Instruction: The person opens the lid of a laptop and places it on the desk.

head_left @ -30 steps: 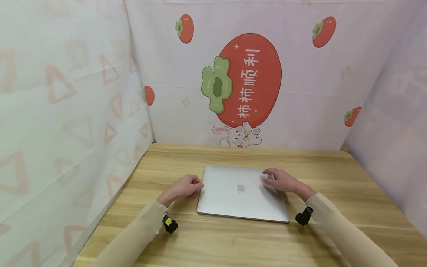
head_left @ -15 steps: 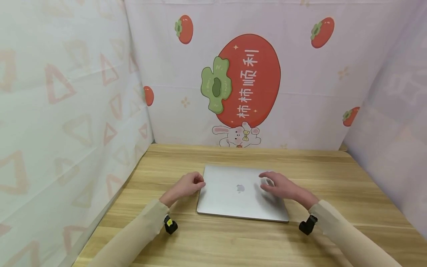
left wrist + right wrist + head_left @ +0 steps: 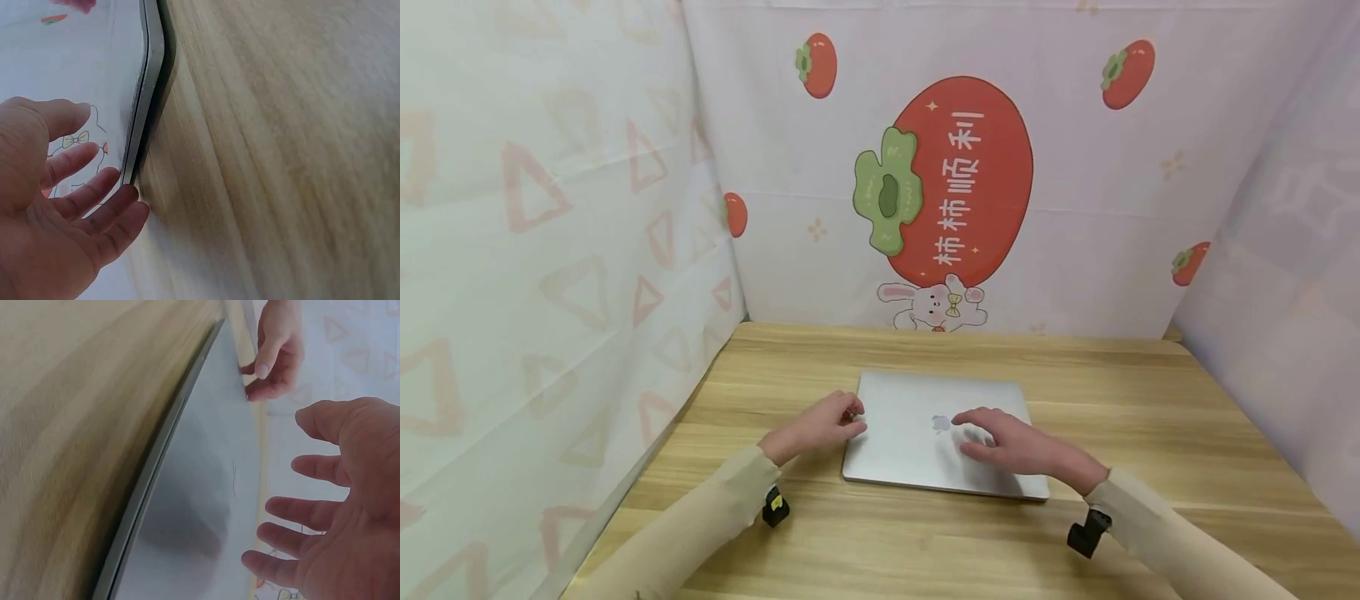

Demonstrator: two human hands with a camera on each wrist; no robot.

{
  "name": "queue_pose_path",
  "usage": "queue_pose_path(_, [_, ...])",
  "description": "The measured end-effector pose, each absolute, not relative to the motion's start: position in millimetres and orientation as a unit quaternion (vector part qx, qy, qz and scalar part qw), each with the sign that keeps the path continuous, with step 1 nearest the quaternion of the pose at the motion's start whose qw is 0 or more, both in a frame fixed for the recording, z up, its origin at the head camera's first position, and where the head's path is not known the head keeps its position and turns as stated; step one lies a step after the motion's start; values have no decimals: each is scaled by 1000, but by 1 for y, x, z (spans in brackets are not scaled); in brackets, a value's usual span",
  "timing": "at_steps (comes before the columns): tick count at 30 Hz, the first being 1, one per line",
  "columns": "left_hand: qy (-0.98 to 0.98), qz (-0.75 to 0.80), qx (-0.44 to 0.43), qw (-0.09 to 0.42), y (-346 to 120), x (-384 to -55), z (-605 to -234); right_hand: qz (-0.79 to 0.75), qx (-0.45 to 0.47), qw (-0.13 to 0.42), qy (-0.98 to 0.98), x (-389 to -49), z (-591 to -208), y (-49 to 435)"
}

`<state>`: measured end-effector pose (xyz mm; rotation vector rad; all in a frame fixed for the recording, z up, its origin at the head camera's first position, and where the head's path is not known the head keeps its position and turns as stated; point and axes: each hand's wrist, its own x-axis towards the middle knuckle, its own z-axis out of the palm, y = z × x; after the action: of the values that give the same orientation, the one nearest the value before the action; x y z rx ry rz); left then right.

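- Right hand (image 3: 1015, 442): fingers spread apart and slightly bent, poised over the closed laptop (image 3: 898, 454); in the head view the index fingertip lies just beside the logo (image 3: 941, 424)
- Left hand (image 3: 820, 427): fingers loosely bent, thumb apart from them, at the laptop's left edge; whether a fingertip touches it I cannot tell
- The left wrist view shows those fingers separated, palm side visible, and the dark seam between lid and base, thin in the head view
- The right wrist view shows a gap between right fingers and lid, with a dark shadow on the metal
- Only the head view takes in the whole laptop, flat on the wooden table (image 3: 865, 542), its front edge slightly askew
- Wood runs on wide before the laptop and to both sides, in a narrower strip behind
- Beyond, the table's back edge meets a printed backdrop (image 3: 790, 275); its left edge borders a patterned curtain (image 3: 617, 250)
- Sleeves (image 3: 700, 517) and black wrist cameras (image 3: 1087, 533) sit nearer the person
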<state>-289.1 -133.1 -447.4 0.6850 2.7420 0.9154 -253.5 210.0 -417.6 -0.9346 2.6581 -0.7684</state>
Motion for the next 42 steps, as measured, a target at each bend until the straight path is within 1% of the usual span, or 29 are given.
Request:
queue_pose_path(5, [929, 269, 245, 73, -135, -289, -447, -242, -335, 110, 904, -249, -417, 201])
queue_pose_path(11, [940, 193, 276, 63, -139, -289, -449, -186, -363, 82, 909, -245, -419, 192])
queue_pose_path(16, [940, 168, 289, 65, -144, -286, -449, -145, -386, 61, 909, -242, -429, 183])
queue_pose_path(18, [940, 160, 293, 74, -147, -285, -449, -124, -398, 51, 907, -240, -433, 178])
queue_pose_path(24, [944, 86, 302, 106, -155, -281, -449, -71, -458, -5, 886, -237, -441, 167])
queue_pose_path(26, [944, 54, 307, 108, -156, -281, -449, -66, -466, -5, 882, -237, -443, 164])
queue_pose_path(29, [943, 15, 314, 110, -158, -280, -447, -62, -461, 15, 885, -236, -445, 162])
queue_pose_path(32, [940, -9, 320, 117, -159, -280, -447, -52, -460, 22, 886, -235, -448, 162])
queue_pose_path(38, [932, -24, 339, 127, -160, -282, -448, -8, -478, -14, 878, -238, -451, 163])
queue_pose_path(42, [927, -27, 349, 135, -159, -283, -445, 25, -489, -24, 871, -242, -454, 165])
